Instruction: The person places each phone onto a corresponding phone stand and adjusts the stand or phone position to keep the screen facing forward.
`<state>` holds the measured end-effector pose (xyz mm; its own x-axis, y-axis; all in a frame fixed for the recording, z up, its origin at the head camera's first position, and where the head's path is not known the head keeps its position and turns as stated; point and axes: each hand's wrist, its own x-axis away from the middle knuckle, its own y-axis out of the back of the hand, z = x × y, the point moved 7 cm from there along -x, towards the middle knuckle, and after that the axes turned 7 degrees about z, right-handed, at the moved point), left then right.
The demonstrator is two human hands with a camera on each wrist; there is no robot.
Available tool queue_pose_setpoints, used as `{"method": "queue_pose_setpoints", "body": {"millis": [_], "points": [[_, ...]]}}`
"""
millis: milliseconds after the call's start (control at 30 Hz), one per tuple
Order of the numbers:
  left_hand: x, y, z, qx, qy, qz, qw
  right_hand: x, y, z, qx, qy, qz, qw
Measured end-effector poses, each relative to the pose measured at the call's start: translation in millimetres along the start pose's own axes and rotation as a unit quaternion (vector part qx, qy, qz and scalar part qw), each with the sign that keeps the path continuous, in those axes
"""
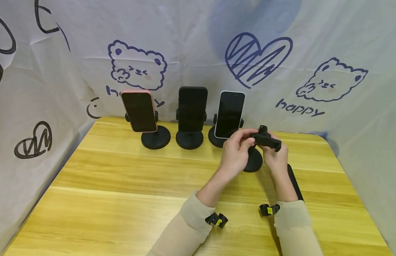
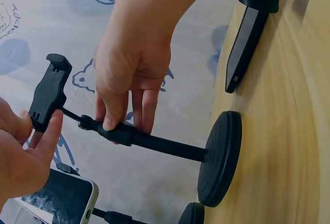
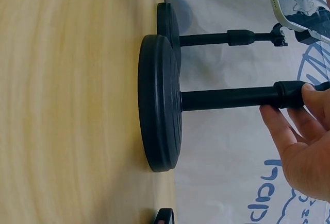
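Observation:
A black phone stand with a round base (image 1: 253, 163) stands on the wooden table, and its phone clamp (image 1: 266, 140) holds no phone. With thumb and fingers my left hand (image 1: 235, 153) pinches one end of the clamp, also seen as the holder (image 2: 50, 92) in the left wrist view. My right hand (image 1: 277, 156) grips the collar (image 2: 122, 133) on the stand's pole (image 3: 227, 99), just below the thin neck. Thumb and fingertips of the right hand (image 3: 304, 157) press round that collar in the right wrist view.
Three more stands line the table's back, carrying a pink-edged phone (image 1: 140, 112), a black phone (image 1: 192, 109) and a white-edged phone (image 1: 230, 113). A dark phone (image 1: 295, 182) lies beside my right forearm. Behind hangs a white printed cloth (image 1: 198, 42).

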<state>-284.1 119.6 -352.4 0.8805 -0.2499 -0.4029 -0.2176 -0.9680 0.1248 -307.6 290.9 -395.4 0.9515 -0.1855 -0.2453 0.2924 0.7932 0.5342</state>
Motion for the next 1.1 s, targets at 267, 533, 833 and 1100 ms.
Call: {"method": "queue_pose_setpoints", "body": {"millis": [267, 533, 833, 1100], "points": [[-0.4, 1.6, -5.4, -0.008, 0.022, -0.012, 0.9997, 0.7, -1.6, 2.2, -0.009, 0.007, -0.007, 0.9999], [-2.0, 1.5, -4.9, 0.018, 0.02, 0.012, 0.9996, 0.2, 4.6, 6.1, 0.016, -0.008, 0.033, 0.9993], [-2.9, -0.8, 1.3, 0.017, 0.023, 0.093, 0.9953, 8.8, 48.0, 9.7, -0.192, 0.007, 0.036, 0.9808], [-3.0, 0.8, 1.2, 0.004, 0.006, 0.102, 0.9947, 24.9, 79.7, 22.1, -0.141, 0.059, 0.094, 0.9838]]}}
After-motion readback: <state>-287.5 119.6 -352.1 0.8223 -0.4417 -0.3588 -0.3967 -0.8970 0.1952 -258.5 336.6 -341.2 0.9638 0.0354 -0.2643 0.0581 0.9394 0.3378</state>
